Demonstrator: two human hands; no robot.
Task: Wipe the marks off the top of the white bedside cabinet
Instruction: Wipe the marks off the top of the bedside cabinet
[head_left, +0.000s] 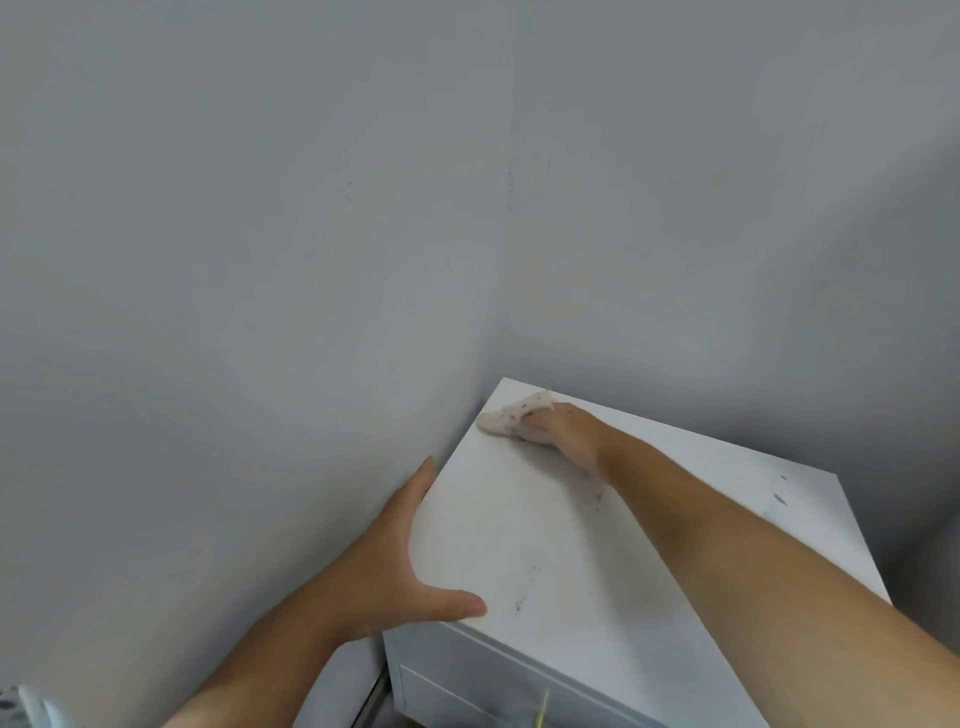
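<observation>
The white bedside cabinet (524, 530) stands in a wall corner, its top seen from above. My right hand (558, 428) reaches across to the far left corner of the top and presses a pale spotted cloth (511, 413) onto it. My left hand (400, 561) grips the cabinet's near left corner, thumb on the top, fingers along the left edge. Small dark marks (519, 603) dot the top near the front, more marks (779, 496) sit near the right edge, and a few lie beside my right wrist.
Grey walls (260, 260) meet in a corner right behind the cabinet. A drawer front (457, 691) with a yellowish handle (540, 712) shows below the top. Something patterned (15, 706) sits at the bottom left edge of the view.
</observation>
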